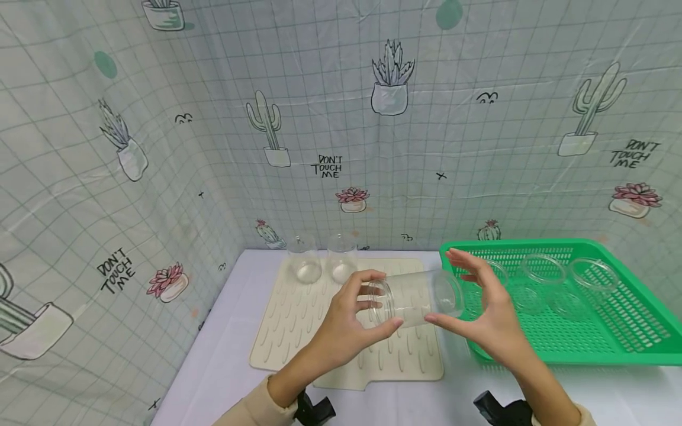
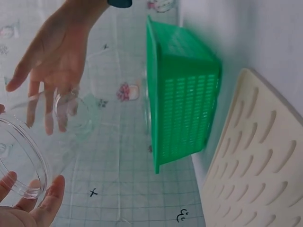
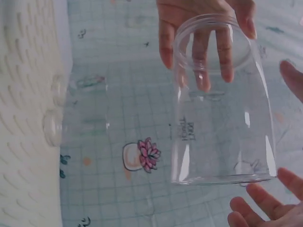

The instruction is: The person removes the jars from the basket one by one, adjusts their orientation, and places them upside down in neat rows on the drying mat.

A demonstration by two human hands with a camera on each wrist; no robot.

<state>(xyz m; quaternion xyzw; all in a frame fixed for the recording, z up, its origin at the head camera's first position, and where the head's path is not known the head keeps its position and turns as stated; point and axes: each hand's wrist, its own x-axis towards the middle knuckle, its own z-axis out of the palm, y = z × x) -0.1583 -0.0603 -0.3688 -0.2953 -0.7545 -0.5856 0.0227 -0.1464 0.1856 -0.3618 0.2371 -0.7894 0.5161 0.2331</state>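
Observation:
A clear jar (image 1: 415,293) lies sideways in the air over the mat's right part, its ringed mouth to the left and its base to the right. My left hand (image 1: 341,325) grips it around the mouth end, with fingers behind and thumb in front. Around the base end, my right hand (image 1: 492,316) is spread wide, thumb and fingers apart. In the right wrist view the right fingertips (image 3: 258,191) are right at the edge of the jar's base. The left wrist view shows the jar's rim (image 2: 35,156) close to the left fingers.
Two clear jars (image 1: 305,260) stand at the back of a beige ridged drying mat (image 1: 288,337). To the right, a green basket (image 1: 629,355) holds several clear jars (image 1: 543,269). A patterned curtain (image 1: 426,142) borders the white table (image 1: 213,355) at back and left.

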